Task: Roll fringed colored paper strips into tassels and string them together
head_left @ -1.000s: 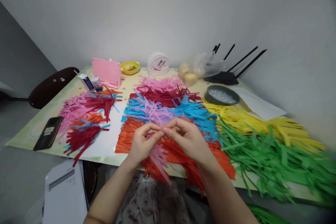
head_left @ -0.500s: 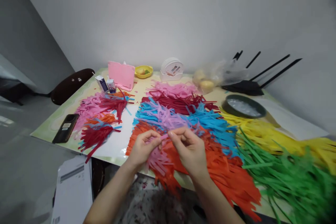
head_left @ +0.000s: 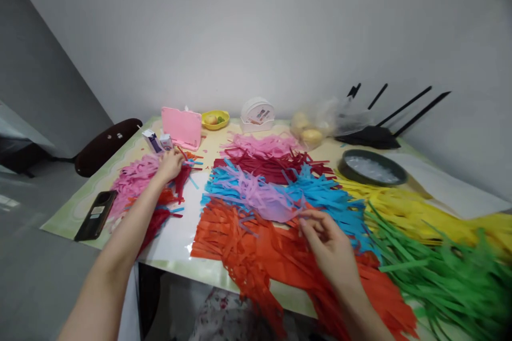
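On the worktop point(head_left: 218, 273), the lilac fringed tissue paper point(head_left: 276, 206) lies across blue fringe point(head_left: 316, 184) and orange fringe point(head_left: 220, 229). The right hand point(head_left: 328, 240) is at its near right edge, fingers loosely curled; whether they pinch it cannot be told. The left hand point(head_left: 172, 165) reaches down onto the dark-red tassel point(head_left: 183, 177) beside pink fringe point(head_left: 138, 176), its fingertips hidden, so its grip cannot be told. The paper looks feather-light, limp and easily torn; its uncut band should bear a gentle pinch better than the thin strips.
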Demonstrator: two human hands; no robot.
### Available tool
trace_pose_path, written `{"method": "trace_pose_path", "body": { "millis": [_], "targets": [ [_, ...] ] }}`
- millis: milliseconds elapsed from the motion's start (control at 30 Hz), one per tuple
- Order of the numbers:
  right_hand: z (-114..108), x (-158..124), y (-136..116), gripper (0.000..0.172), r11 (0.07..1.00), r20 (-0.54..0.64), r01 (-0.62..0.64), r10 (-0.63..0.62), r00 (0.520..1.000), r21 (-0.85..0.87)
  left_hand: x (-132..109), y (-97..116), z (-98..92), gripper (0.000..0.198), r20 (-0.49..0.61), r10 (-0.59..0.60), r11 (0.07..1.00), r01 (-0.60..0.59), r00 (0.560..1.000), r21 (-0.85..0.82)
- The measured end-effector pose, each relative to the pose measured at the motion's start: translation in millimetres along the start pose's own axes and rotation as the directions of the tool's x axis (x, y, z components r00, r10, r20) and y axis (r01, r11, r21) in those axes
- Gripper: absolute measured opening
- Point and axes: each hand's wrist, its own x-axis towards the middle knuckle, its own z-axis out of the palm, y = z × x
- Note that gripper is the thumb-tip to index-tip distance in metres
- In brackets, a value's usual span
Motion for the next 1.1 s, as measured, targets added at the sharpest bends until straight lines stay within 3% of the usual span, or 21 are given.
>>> {"method": "trace_pose_path", "body": {
  "millis": [133,233,300,367,433,533,600,667,733,767,833,967,1100],
  "targets": [
    [-21.2,24.3,12.4,0.027,0.959,-0.017,0.066,-0.074,0.997,-0.276,3.5,27.2,37.8,0.036,0.111,0.013,0.999,-0.016,0.994,0.028],
    [-35.5,46.3,22.0,0.023,0.855,0.124,0.227,-0.191,0.974,-0.466,5.8,24.9,45.3,0.036,0.166,-0.005,0.998,-0.004,0.986,0.056],
    [-40.7,57.3,25.9,0.021,0.744,0.32,0.414,-0.279,0.905,-0.524,9.5,21.3,41.9,0.027,0.19,-0.008,0.997,-0.005,0.982,0.071],
    [-41.2,62.9,27.2,0.02,0.591,0.516,0.591,-0.317,0.796,-0.549,12.8,21.6,33.7,0.016,0.19,-0.002,0.996,-0.014,0.982,0.086],
    [-36.8,62.8,27.0,0.022,0.428,0.631,0.697,-0.309,0.711,-0.575,12.1,29.5,22.8,0.015,0.148,0.016,0.994,-0.033,0.989,0.108],
    [-23.5,57.7,26.0,0.028,0.231,0.682,0.749,-0.313,0.661,-0.621,-3.1,61.9,8.3,0.024,0.045,0.086,0.986,-0.092,0.995,0.14],
    [-14.1,56.5,24.4,0.017,0.151,0.691,0.752,-0.313,0.652,-0.641,-24.1,96.6,5.2,0.028,0.03,0.184,0.973,-0.186,0.982,0.134],
    [-7.5,59.1,19.8,0.009,0.122,0.679,0.739,-0.319,0.662,-0.663,-51.0,136.3,8.6,0.028,0.085,0.339,0.935,-0.345,0.937,0.082],
    [-4.9,63.3,10.0,0.011,0.125,0.665,0.733,-0.341,0.664,-0.668,-77.2,173.2,16.4,0.027,0.079,0.559,0.829,-0.559,0.825,-0.027],
    [-4.9,64.7,2.9,0.012,0.126,0.657,0.735,-0.366,0.659,-0.666,-87.5,188.5,20.6,0.033,0.021,0.593,0.805,-0.593,0.805,-0.028],
    [-6.5,64.7,-14.3,0.014,0.118,0.637,0.74,-0.431,0.639,-0.662,-99.6,210.2,27.2,0.034,-0.082,0.568,0.821,-0.57,0.819,0.001],
    [-11.8,56.4,-49.4,0.015,0.089,0.564,0.69,-0.507,0.652,-0.718,-95.5,219.7,22.7,0.015,-0.16,0.503,0.858,-0.513,0.849,-0.021],
    [-17.1,57.3,-71.8,0.022,0.128,0.596,0.726,-0.484,0.64,-0.676,-85.9,207.6,-2.0,0.01,-0.227,0.544,0.812,-0.575,0.808,-0.099]
  ]
}}
